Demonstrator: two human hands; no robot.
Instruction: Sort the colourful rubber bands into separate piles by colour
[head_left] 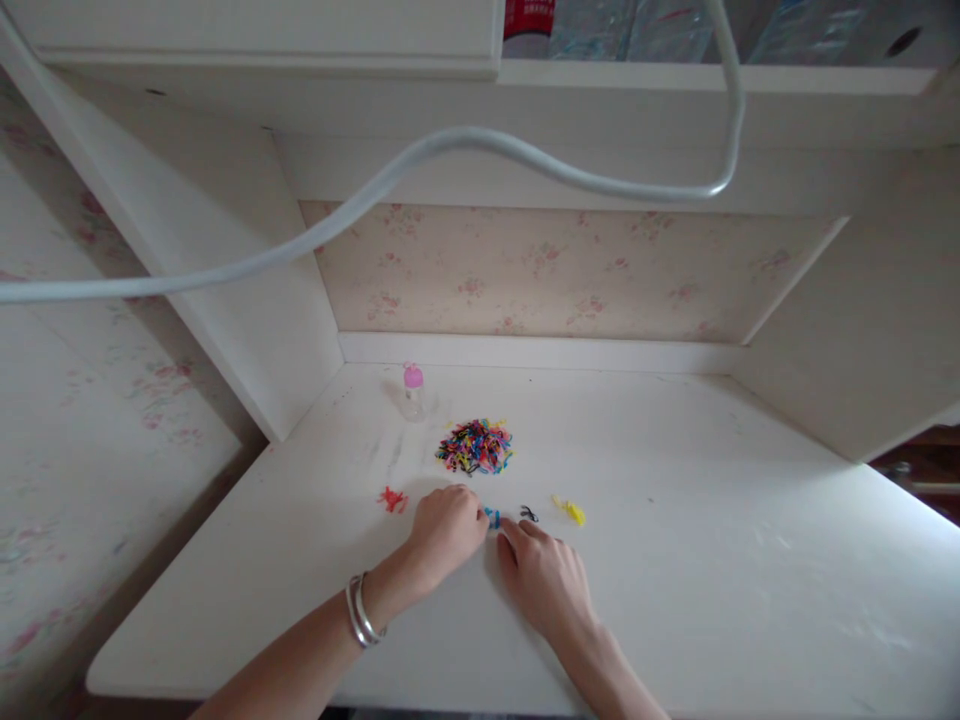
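A heap of several small multicoloured pieces (475, 446) lies on the white desk (675, 560). In front of it sit small sorted groups: red (392, 499), blue (493, 517), black (529, 514) and yellow (570, 511). My left hand (445, 529), with bracelets on its wrist, has its fingers curled and touches the blue group from the left. My right hand (541, 572) rests palm down on the desk, its fingertips close together beside the blue pieces. Whether either hand pinches a piece is hidden.
A small clear bottle with a pink cap (412, 390) stands behind the heap at the left. A white cable (450, 140) hangs across the upper view. A shelf above holds plastic bottles (600, 25). White side panels and floral wallpaper enclose the desk.
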